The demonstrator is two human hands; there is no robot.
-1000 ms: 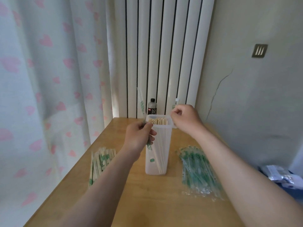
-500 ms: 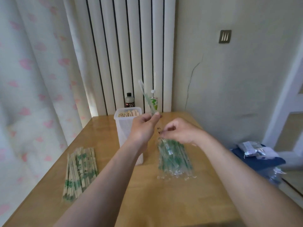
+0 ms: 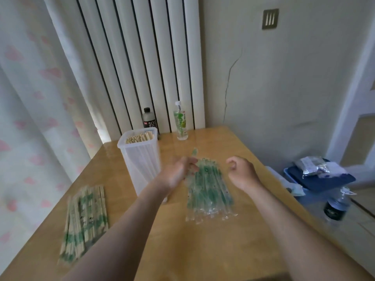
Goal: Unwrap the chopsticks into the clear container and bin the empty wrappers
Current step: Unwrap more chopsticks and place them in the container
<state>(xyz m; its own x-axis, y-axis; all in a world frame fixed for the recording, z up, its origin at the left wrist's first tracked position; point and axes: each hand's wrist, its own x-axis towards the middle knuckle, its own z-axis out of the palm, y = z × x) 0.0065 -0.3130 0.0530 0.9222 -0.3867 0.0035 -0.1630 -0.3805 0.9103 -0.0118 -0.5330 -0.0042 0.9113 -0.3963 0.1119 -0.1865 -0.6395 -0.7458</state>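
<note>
A tall clear container (image 3: 142, 165) stands at the table's back, packed with bare chopsticks (image 3: 140, 137). Wrapped chopsticks (image 3: 85, 218) lie in a pile at the left. Right of the container lies a heap of empty clear-and-green wrappers (image 3: 211, 195). My left hand (image 3: 178, 173) hovers at the heap's far left corner and pinches one empty wrapper (image 3: 194, 154), which sticks up past my fingers; the image is blurred there. My right hand (image 3: 242, 171) hangs over the heap's right side, its fingers loosely curled and holding nothing.
A black soda bottle (image 3: 149, 121) and a green-labelled bottle (image 3: 181, 123) stand at the back by the white radiator. Off the table's right edge sits a blue bin (image 3: 322, 180) with silvery packets on top, and a dark jar (image 3: 335, 208). A curtain hangs on the left.
My left hand carried the empty wrapper from the container down to the heap of wrappers. My right hand drew away to the right. My head turned right.
</note>
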